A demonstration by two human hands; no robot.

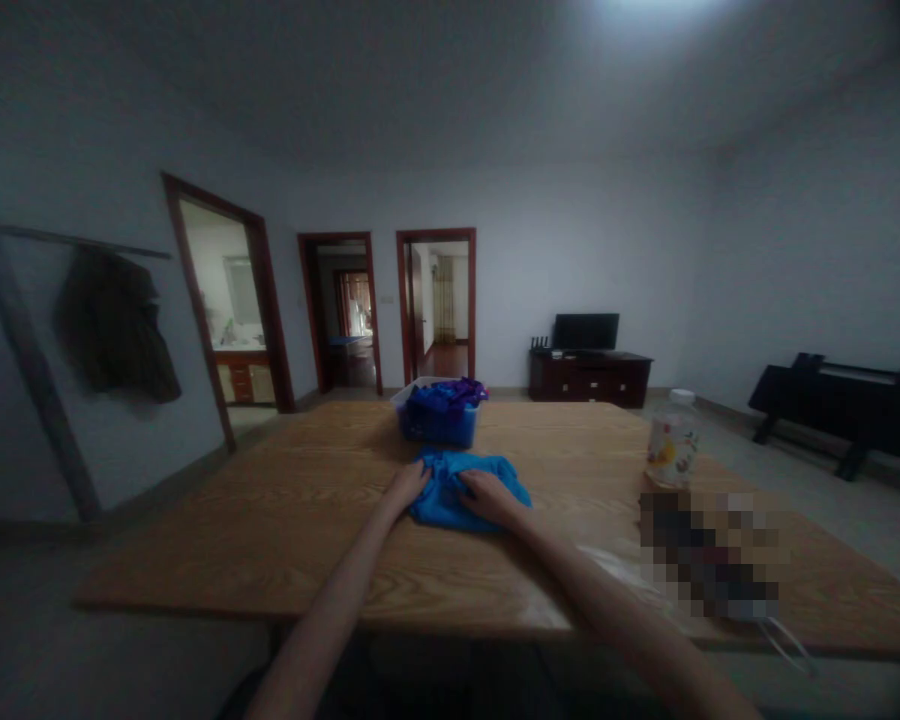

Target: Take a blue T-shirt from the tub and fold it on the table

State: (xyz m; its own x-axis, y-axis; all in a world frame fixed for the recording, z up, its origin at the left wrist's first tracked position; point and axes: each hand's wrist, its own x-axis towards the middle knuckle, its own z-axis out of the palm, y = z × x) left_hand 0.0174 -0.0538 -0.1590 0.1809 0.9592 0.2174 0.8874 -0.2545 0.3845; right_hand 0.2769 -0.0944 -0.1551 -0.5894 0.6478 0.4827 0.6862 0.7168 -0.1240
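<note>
A bright blue cloth (450, 508) lies crumpled on the wooden table in front of me. At its left edge, my left hand (409, 484) grips the fabric with bent fingers. My right hand (489, 493) rests over the middle of the cloth, its fingers curled into a fold. The fingertips of both hands are partly hidden. Just beyond the cloth stands a clear plastic bin (403, 402) heaped with dark blue and purple fabric (442, 398).
On the right of the table (270, 510) stands a clear printed bottle (672, 445) with a white cap. Nearer me lie a pixelated item (709, 555) and a shiny clear sheet (615, 565). A TV cabinet (591, 380) and folded black furniture (840, 405) are farther off.
</note>
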